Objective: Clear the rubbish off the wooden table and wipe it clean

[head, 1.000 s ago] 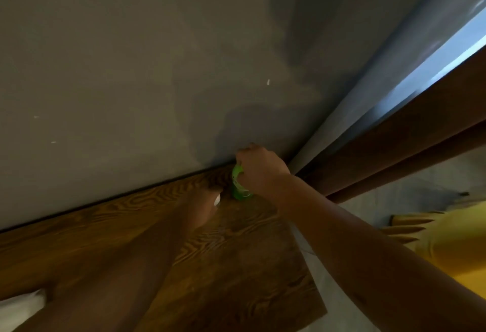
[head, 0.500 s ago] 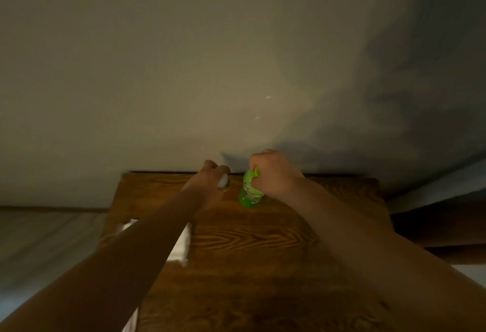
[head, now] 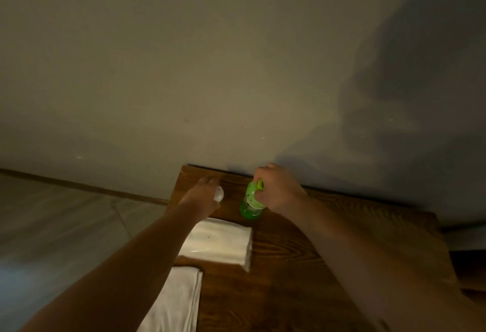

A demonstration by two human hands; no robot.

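Head view: green bottle, upright.

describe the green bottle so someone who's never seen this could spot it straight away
On the wooden table, look at the far edge by the wall. The green bottle stands there in the right hand. It is the only bright green thing; its neighbours are white.

A dim home room: wooden table against a plain wall, tiled floor beside.

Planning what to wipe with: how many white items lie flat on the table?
2: a wrapped white pack mid-table, and a folded white cloth at the near left edge. The arms may hide more.
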